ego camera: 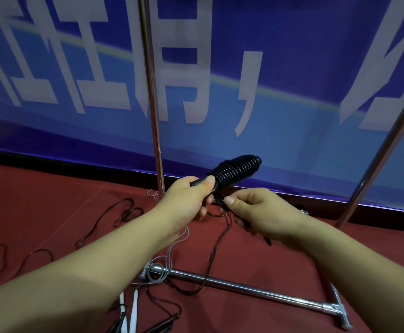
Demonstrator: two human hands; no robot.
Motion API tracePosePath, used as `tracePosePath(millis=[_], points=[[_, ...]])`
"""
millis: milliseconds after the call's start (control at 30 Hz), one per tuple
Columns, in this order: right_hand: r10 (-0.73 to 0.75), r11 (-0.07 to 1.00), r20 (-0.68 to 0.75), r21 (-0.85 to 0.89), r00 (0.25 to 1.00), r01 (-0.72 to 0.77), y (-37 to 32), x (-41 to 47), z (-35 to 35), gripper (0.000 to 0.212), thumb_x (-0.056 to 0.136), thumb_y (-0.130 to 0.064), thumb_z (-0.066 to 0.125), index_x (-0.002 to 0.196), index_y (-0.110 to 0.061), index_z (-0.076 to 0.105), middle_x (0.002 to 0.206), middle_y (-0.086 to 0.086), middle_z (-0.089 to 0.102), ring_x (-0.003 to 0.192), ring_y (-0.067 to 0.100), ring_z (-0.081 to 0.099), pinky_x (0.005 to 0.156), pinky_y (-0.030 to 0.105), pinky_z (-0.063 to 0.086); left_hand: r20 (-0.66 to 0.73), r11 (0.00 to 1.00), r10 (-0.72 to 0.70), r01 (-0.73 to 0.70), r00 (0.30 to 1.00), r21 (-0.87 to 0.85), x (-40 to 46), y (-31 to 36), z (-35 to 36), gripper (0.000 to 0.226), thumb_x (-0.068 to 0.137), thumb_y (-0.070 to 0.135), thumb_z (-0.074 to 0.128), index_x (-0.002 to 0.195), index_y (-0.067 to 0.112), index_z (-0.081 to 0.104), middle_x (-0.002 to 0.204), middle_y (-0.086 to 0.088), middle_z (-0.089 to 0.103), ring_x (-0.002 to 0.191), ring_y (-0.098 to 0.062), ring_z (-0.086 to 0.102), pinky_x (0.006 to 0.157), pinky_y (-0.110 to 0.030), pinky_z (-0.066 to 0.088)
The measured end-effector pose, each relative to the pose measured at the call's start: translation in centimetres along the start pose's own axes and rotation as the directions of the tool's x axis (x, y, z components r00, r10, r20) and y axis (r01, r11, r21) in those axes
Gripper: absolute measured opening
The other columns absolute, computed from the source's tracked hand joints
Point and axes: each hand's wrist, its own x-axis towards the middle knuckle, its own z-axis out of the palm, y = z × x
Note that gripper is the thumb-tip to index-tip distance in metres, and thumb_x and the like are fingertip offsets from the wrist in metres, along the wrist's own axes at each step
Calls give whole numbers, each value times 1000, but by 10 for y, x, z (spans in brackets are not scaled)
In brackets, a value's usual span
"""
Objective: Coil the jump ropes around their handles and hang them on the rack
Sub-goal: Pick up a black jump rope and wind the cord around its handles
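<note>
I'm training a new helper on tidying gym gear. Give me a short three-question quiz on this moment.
1. True or false: the black coiled rope already hangs on the rack.
2. Which hand grips the handle that carries the coil? A) left hand B) right hand
3. Fill in: the grey rope lies on the red ____, looped at the rack's base.

Key: 1 false; 2 A; 3 floor.
</note>
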Motion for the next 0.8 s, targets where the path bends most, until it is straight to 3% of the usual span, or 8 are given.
tracePosePath(millis=[100, 200, 333, 500, 633, 800], points=[[26, 1000, 23, -5, 999, -26, 2, 1, 0, 25, 98, -33, 60, 82, -16, 69, 58, -5, 56, 50, 9, 46, 53, 27, 40, -46, 994, 18, -13, 999, 110, 4, -7, -4, 26, 103, 35, 52, 86, 15, 53, 63, 5, 55, 49, -12, 46, 48, -24, 38], [29, 999, 39, 17, 999, -30, 2, 2, 1, 19, 94, -25, 67, 93, -7, 71, 58, -6, 57, 48, 5, 49, 51, 19, 42, -85, 980, 49, -32, 995, 196, 7, -13, -6, 28, 101, 39, 54, 87, 16, 55, 62, 7, 58, 52, -13, 51, 58, -31, 42], [55, 998, 36, 3, 998, -55, -2, 2, 2, 22, 95, -25, 66, 89, -4, 68, 65, 2, 66, 54, 13, 63, 55, 21, 49, -128, 964, 98, -62, 987, 259, 9, -17, -8, 26, 97, 44, 58, 94, 18, 60, 68, 6, 64, 62, -18, 56, 64, -39, 47], [88, 996, -13, 23, 996, -88, -7, -1, 4, 33, 96, -33, 63, 76, -7, 61, 62, 5, 68, 52, 16, 65, 47, 19, 46, -173, 931, 182, -113, 968, 346, 9, -17, -6, 26, 95, 45, 61, 89, 21, 58, 81, -6, 70, 65, -21, 57, 69, -47, 53], [97, 995, 2, -19, 995, -97, -9, -2, 5, 41, 97, -41, 59, 78, -6, 63, 63, 7, 68, 53, 16, 66, 47, 21, 47, -182, 907, 223, -135, 958, 398, 9, -17, -5, 22, 95, 40, 63, 91, 19, 59, 87, -9, 72, 66, -18, 56, 66, -40, 49], [123, 992, 80, -5, 989, -123, -5, -1, 7, 36, 100, -32, 58, 83, -1, 65, 64, 6, 65, 54, 14, 63, 53, 25, 50, -195, 877, 248, -135, 949, 461, 13, -21, -9, 19, 94, 41, 65, 90, 22, 59, 85, -3, 72, 74, -23, 63, 73, -43, 53]])
